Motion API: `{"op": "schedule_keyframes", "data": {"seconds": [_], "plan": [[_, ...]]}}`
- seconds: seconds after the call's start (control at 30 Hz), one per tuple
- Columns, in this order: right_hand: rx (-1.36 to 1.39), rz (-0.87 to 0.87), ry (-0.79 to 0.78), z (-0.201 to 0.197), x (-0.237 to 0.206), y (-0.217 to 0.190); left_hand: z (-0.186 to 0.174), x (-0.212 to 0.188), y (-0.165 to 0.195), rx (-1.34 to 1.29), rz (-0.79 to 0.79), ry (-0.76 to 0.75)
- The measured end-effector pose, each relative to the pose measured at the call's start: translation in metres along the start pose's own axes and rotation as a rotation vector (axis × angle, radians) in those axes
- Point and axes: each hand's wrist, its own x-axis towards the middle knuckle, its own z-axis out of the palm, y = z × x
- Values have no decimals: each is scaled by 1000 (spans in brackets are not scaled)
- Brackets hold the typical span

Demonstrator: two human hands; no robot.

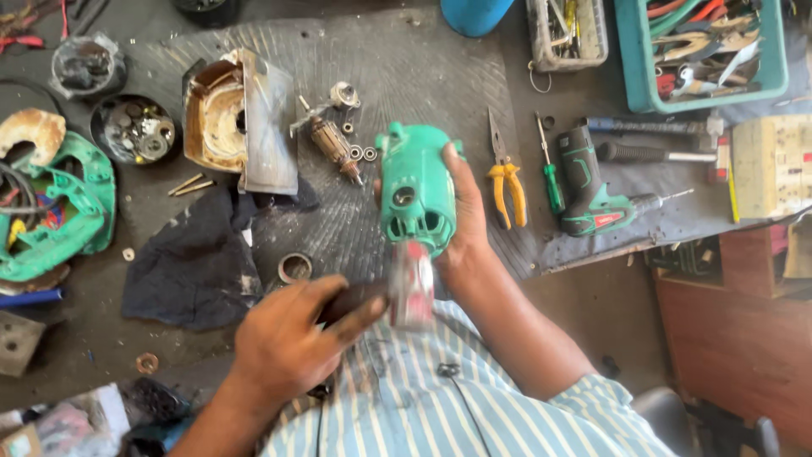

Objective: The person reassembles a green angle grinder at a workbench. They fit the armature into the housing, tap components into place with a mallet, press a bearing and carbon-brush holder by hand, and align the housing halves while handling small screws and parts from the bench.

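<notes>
My right hand (pixel 463 222) grips a green plastic motor housing (pixel 416 188), held upright above the ribbed mat. My left hand (pixel 292 338) is closed around the dark handle of a hammer whose blurred red-and-grey head (pixel 411 283) sits right under the housing's lower end. A motor armature (pixel 330 140) lies on the mat just left of the housing, with small bearings (pixel 362 153) beside it.
A rusty metal casing (pixel 237 118) and a dark cloth (pixel 190 262) lie at the left. Yellow-handled pliers (pixel 506 182), a green screwdriver (pixel 551 178) and a green drill (pixel 596 190) lie at the right. Teal bin of tools (pixel 706 51) at the back right.
</notes>
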Motion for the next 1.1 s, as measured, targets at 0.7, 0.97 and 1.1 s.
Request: {"op": "schedule_keyframes", "data": {"seconds": [0.7,0.97,1.1], "plan": [[17,27,-70,-12,4,5,-12,13,-3,-345,62,95],[18,-19,-119,-9,3,-6,-2,0,-3,-480,-120,111],[14,12,-83,-9,-4,-5,10,-5,-12,-39,77,11]]}}
